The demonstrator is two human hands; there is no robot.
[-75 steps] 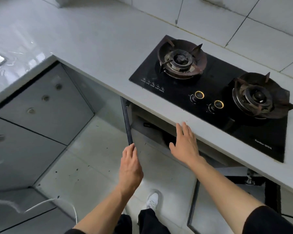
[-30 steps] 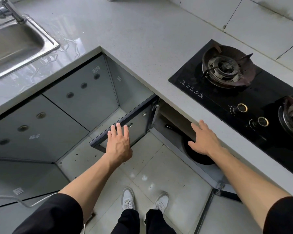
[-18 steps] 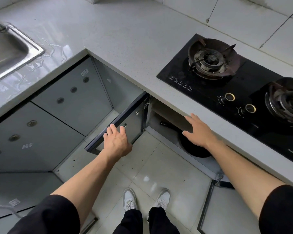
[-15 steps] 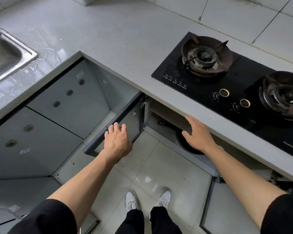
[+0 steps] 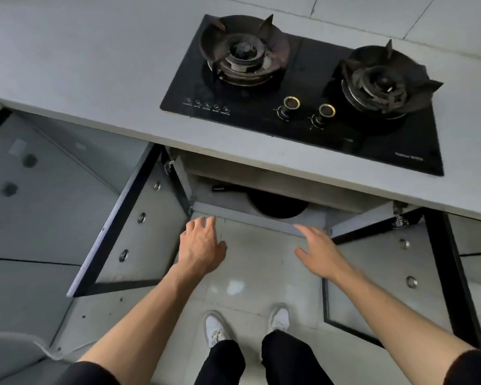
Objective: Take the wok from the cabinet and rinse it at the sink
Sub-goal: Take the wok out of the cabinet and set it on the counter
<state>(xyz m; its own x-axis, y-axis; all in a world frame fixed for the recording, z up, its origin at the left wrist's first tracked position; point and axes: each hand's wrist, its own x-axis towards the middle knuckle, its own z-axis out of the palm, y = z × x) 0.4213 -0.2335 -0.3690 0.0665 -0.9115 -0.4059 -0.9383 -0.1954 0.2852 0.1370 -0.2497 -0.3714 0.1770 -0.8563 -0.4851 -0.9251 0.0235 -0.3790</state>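
Note:
The black wok (image 5: 278, 205) lies on the floor of the open cabinet (image 5: 261, 215) under the stove, its dark handle (image 5: 225, 188) pointing left; the counter edge hides its far half. My left hand (image 5: 202, 247) hovers open in front of the cabinet's lower edge, left of the wok. Empty, with fingers spread, my right hand (image 5: 318, 250) hangs just below and right of the wok. Neither hand touches the wok. The sink is out of view.
Both cabinet doors stand open: the left door (image 5: 131, 229) and the right door (image 5: 395, 276) flank my hands. A black two-burner gas stove (image 5: 303, 93) sits on the grey counter (image 5: 95, 65) above. My feet in white shoes (image 5: 214, 327) stand on the tiled floor.
My left hand has let go of the left door, now swung fully open, and moved toward the cabinet opening. My right hand dropped from the counter edge. The view shifted right, losing the sink.

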